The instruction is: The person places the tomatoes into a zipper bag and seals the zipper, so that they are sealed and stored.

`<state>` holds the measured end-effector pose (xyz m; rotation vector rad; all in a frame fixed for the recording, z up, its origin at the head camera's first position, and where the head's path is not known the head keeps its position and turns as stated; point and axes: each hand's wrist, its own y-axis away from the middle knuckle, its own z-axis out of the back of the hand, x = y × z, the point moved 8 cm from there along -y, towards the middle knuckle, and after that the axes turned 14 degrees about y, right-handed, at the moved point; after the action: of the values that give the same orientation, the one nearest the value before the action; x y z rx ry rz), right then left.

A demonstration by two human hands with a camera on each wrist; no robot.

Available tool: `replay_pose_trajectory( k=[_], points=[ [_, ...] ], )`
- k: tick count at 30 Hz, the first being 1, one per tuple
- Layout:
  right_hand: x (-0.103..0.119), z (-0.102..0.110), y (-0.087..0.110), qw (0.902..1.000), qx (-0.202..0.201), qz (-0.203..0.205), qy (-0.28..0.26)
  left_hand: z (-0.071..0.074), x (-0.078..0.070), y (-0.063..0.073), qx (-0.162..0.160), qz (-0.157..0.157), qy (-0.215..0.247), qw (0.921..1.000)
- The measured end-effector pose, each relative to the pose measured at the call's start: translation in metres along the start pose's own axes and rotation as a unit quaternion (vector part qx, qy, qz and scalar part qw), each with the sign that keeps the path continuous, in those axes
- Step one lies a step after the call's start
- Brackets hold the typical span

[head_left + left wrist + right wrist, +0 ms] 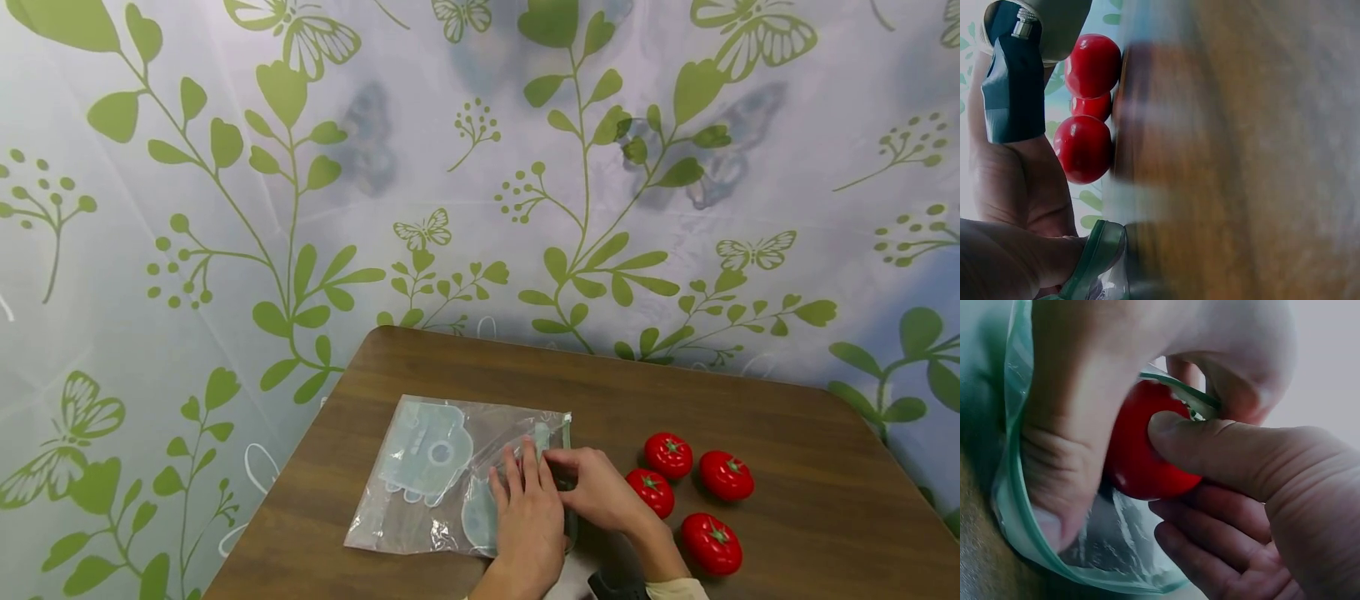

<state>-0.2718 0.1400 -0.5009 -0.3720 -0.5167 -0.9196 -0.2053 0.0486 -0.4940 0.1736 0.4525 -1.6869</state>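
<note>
A clear zip bag (pixel 375 508) with pale green printed shapes lies flat on the table, its mouth towards the right. My left hand (pixel 528 517) lies over the mouth end with its fingers stretched along the top. In the right wrist view the left thumb hooks inside the green-edged rim (pixel 1013 506), holding the mouth apart. My right hand (pixel 600 492) reaches in from the right and grips a shiny red tomato (pixel 1135 450) between thumb and fingers, right at the bag's mouth. The hands mostly cover this tomato in the head view.
Several more red tomatoes (pixel 726 475) stand on the brown wooden table (pixel 810 533), just right of my right hand. A dark camera mount (pixel 1016 94) sits on the right wrist. Behind the table hangs a curtain (pixel 480 275) printed with leaves and butterflies.
</note>
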Motion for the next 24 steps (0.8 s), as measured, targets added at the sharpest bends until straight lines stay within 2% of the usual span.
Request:
replay_pose_trajectory(
  k=[8,15,19,24],
  points=[
    [-0.005,-0.010,-0.007,0.9996,-0.020,-0.017,0.005,0.000,0.001,0.000,0.007,-0.005,-0.017,0.9998],
    [-0.010,-0.024,-0.014,0.9969,-0.020,-0.037,-0.067,0.005,0.002,-0.001,-0.021,-0.011,-0.043,0.9988],
    [-0.007,-0.028,-0.016,0.9944,-0.027,-0.030,-0.098,0.005,0.003,-0.001,-0.017,-0.006,-0.046,0.9988],
    [-0.004,-0.028,-0.015,0.9940,-0.026,-0.024,-0.103,0.004,0.004,-0.002,-0.012,-0.002,-0.045,0.9989]
  ],
)
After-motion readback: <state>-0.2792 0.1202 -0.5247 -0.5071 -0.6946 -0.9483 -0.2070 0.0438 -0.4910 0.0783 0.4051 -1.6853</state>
